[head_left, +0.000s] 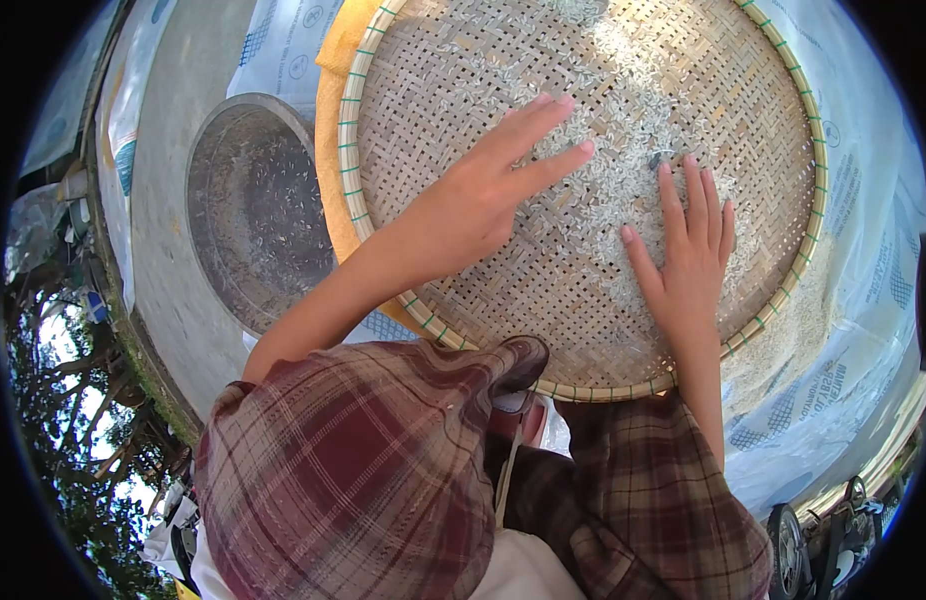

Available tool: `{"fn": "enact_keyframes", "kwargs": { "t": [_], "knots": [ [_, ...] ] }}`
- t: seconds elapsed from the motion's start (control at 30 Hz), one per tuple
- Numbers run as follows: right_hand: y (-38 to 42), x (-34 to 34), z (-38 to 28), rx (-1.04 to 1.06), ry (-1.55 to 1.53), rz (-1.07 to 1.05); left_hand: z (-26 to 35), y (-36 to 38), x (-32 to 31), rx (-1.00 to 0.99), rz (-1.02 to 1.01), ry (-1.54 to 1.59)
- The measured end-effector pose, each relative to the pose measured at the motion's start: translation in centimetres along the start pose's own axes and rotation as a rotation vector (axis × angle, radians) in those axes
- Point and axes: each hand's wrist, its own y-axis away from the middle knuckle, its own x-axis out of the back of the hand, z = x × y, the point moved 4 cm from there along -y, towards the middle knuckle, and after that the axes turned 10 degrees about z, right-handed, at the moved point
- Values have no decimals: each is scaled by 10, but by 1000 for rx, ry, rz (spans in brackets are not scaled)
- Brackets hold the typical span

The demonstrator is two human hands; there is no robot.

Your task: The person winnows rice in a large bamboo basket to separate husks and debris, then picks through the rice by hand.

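A round woven bamboo winnowing tray (423,110) with a green-laced rim fills the upper middle of the view. Pale, rice-like grains (623,130) lie scattered over its weave, thickest right of centre. My left hand (493,185) reaches across the left half of the tray with fingers stretched out and apart, over the grains. My right hand (691,245) rests spread on the right side, its fingertips among the grains. Near its index fingertip sits a small dark piece (661,159), too small to name.
A worn grey basin (258,210) holding a few grains stands left of the tray. Yellow-orange cloth (335,130) shows under the tray's left edge. Printed white sheeting (853,330) bearing a spread of grain (783,340) lies at right. A motorcycle (833,540) is at lower right.
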Motion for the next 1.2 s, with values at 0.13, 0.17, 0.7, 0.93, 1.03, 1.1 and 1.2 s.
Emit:
{"fn": "enact_keyframes", "kwargs": {
  "t": [0.13,0.17,0.7,0.93,1.03,1.1,1.2],
  "knots": [
    [0,0,0,3,-4,-7,11,1,-20,-55,-53,-166],
    [0,0,0,3,-2,-6,4,2,-17,-13,79,-73],
    [-55,1,-31,296,-156,61,-34,-26,-3,-131,32,-286],
    [-45,-20,-38,367,-147,-59,-48,-20,5,142,106,51],
    [-43,-18,-38,354,-131,-57,-50,-18,8,288,123,89],
    [-40,-18,-37,326,-139,-57,-50,-19,5,307,172,150],
    [-36,-14,-37,286,-155,-65,-48,-22,-1,97,134,-5]
  ]
}}
